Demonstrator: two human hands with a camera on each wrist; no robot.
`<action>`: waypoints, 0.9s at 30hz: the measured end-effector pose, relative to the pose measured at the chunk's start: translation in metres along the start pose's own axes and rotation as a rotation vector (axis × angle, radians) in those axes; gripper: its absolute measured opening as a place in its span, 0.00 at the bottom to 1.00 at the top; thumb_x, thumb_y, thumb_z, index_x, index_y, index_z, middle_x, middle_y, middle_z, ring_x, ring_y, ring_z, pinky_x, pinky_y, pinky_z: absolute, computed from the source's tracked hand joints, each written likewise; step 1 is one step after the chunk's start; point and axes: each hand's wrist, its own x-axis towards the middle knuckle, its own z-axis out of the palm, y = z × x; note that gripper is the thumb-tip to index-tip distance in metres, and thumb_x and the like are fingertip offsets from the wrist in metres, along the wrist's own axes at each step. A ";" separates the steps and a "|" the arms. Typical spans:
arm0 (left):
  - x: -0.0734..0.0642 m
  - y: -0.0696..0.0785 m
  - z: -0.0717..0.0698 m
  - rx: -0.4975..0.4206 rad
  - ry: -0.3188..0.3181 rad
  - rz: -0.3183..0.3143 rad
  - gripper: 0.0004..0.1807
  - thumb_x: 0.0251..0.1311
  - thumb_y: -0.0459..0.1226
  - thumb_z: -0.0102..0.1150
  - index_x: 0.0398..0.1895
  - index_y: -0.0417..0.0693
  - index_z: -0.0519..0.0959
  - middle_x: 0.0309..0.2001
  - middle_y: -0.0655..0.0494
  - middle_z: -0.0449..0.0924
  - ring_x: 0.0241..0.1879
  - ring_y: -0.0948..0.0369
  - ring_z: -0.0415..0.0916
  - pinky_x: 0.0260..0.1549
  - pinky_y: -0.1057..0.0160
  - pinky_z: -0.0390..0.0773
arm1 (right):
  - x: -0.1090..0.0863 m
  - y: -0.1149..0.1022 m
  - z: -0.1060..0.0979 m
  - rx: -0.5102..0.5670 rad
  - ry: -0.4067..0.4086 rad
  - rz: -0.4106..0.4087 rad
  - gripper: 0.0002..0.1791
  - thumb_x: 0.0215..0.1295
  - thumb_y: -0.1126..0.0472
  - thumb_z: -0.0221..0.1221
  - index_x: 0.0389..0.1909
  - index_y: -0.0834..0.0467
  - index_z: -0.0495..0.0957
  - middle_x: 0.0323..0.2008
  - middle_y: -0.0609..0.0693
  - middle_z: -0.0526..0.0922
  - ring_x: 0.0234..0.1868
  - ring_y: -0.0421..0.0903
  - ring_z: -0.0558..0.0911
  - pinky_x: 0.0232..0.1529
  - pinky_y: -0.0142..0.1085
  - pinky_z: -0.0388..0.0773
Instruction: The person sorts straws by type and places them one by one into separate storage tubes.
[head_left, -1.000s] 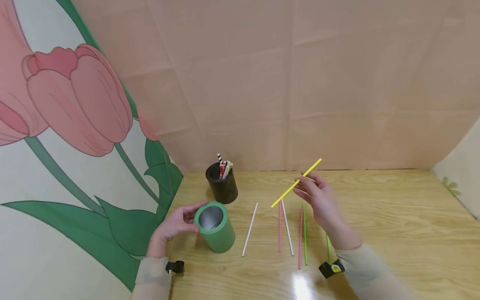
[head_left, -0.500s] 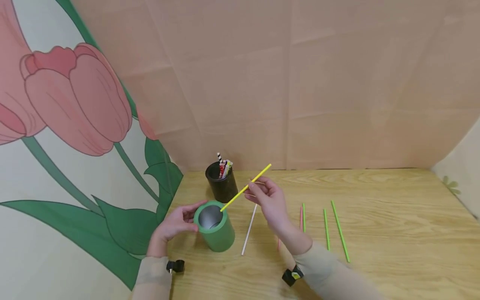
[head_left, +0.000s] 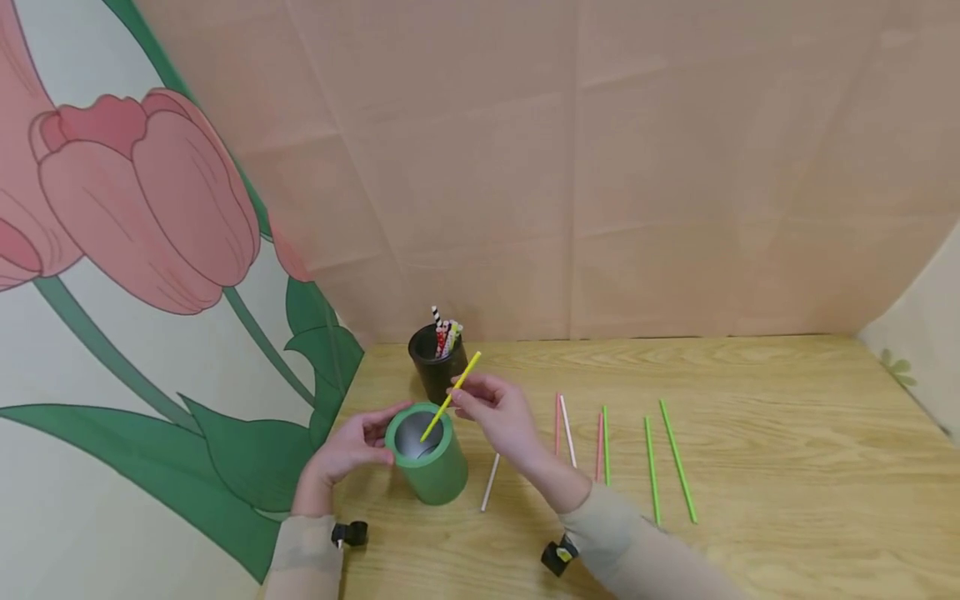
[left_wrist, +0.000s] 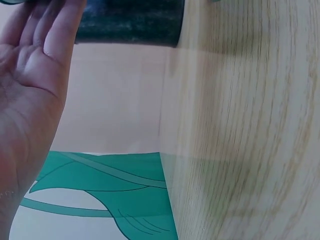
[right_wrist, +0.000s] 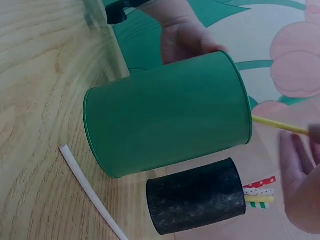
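Observation:
A yellow straw [head_left: 465,372] is pinched between the thumb and fingers of my right hand [head_left: 501,417]. It slants down, its lower end inside the mouth of an upright green can [head_left: 437,479]. My left hand [head_left: 347,447] grips the can's left side near the rim, thumb in front and fingers behind. In the right wrist view the straw [right_wrist: 275,124] enters the green can [right_wrist: 170,115] at its open end. The left wrist view shows the palm of my left hand [left_wrist: 35,95], with its fingertips cut off by the frame.
Behind the green can stands a black can [head_left: 433,377] with several patterned straws [head_left: 446,337]. A white straw [head_left: 491,485] lies beside the green can, partly under my right arm. Farther right lie green straws [head_left: 677,458] and pink and white ones. A painted wall [head_left: 150,200] borders the left.
My right hand has carried the yellow straw leftward from above the loose straws, and its lower end has passed into the green can's mouth. My left hand keeps its place on the can.

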 end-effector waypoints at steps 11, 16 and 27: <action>0.000 0.000 -0.001 0.004 0.003 0.002 0.48 0.63 0.40 0.78 0.81 0.34 0.64 0.74 0.54 0.75 0.65 0.58 0.79 0.57 0.62 0.83 | -0.001 0.007 -0.013 -0.103 0.011 0.031 0.16 0.74 0.67 0.66 0.59 0.66 0.85 0.54 0.61 0.88 0.51 0.54 0.89 0.51 0.38 0.87; 0.000 0.000 -0.001 -0.003 -0.002 -0.001 0.47 0.63 0.39 0.78 0.81 0.35 0.64 0.74 0.52 0.75 0.64 0.58 0.79 0.55 0.61 0.84 | 0.000 0.005 -0.025 -0.080 0.015 0.042 0.17 0.74 0.68 0.66 0.60 0.68 0.84 0.54 0.62 0.88 0.53 0.54 0.89 0.52 0.39 0.87; -0.002 0.006 0.002 -0.012 0.012 -0.014 0.49 0.62 0.40 0.80 0.80 0.33 0.64 0.74 0.47 0.74 0.63 0.58 0.80 0.54 0.63 0.84 | -0.007 0.011 -0.094 -0.152 0.073 0.072 0.21 0.76 0.64 0.66 0.64 0.70 0.81 0.56 0.64 0.87 0.52 0.51 0.89 0.52 0.38 0.87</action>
